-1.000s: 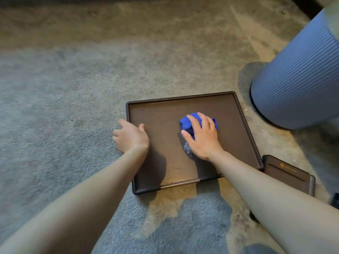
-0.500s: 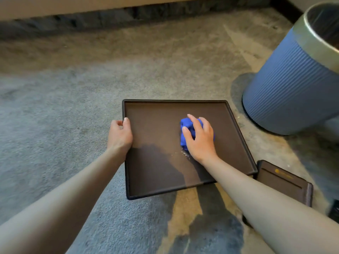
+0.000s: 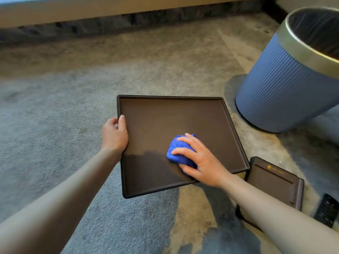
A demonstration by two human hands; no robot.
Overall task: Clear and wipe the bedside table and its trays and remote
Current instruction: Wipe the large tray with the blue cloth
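1. A large dark brown rectangular tray with a low raised rim point(image 3: 165, 114) lies at the middle of the scene on a grey and tan patterned carpet point(image 3: 55, 107); its inner surface looks smooth and matte.
2. A crumpled bright blue cloth of soft towelling point(image 3: 177, 149) rests on the tray's near right part.
3. The right hand point(image 3: 200, 160) lies palm-down on the cloth, its fingers point(image 3: 183, 150) spread and curved over the bundle, pressing it to the tray floor.
4. The left hand point(image 3: 114, 136) grips the tray's left rim, thumb lying along the top edge and the other fingers curled under or around the outside.
5. Just right of the tray's near right corner sits a smaller dark brown rectangular tray with a gold mark point(image 3: 275, 182), partly covered by the right forearm.
6. Nearer and further right, a black keypad-like remote point(image 3: 327, 209) lies on the carpet, cut off by the frame.
7. At far right stands a round blue ribbed bin with a brass-coloured metal rim point(image 3: 278, 88).
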